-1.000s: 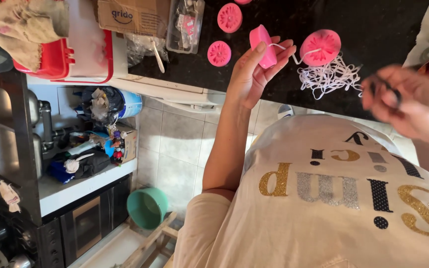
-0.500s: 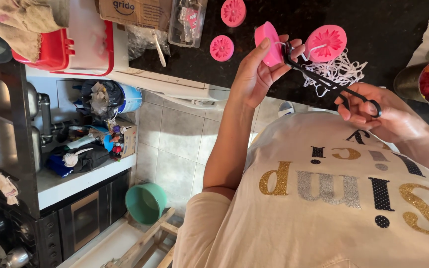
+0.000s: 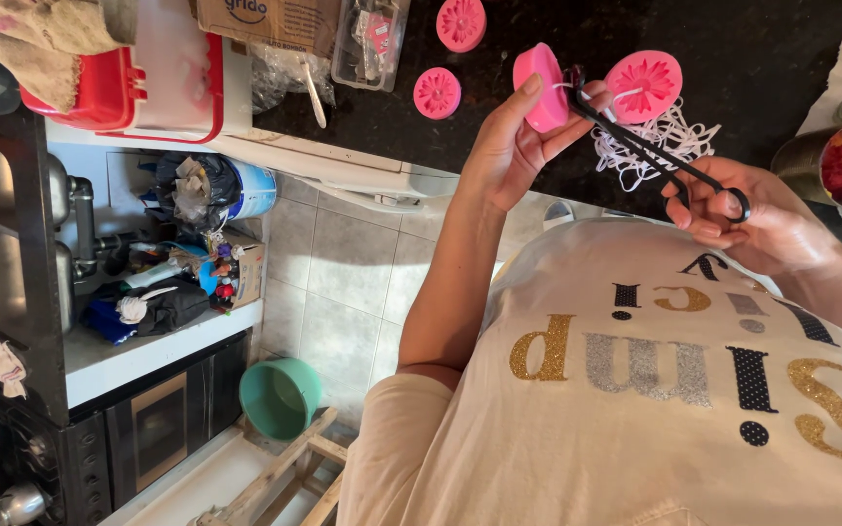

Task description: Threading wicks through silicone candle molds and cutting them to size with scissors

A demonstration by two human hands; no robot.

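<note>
Your left hand (image 3: 514, 146) pinches a pink round piece (image 3: 542, 88) between thumb and fingertips, fingers closed on it. Just right of that grip, black scissors (image 3: 657, 156) meet the piece, handles held closed-fisted in your right hand (image 3: 747, 219)

The person wears a cream short-sleeved cotton T-shirt (image 3: 635, 409) with large glittery letters across the chest in gold, silver and black, some black ones dotted with white. The short sleeve (image 3: 397, 458) ends above the elbow; both forearms are bare. No rings, watch or bracelets show on either hand.
</note>
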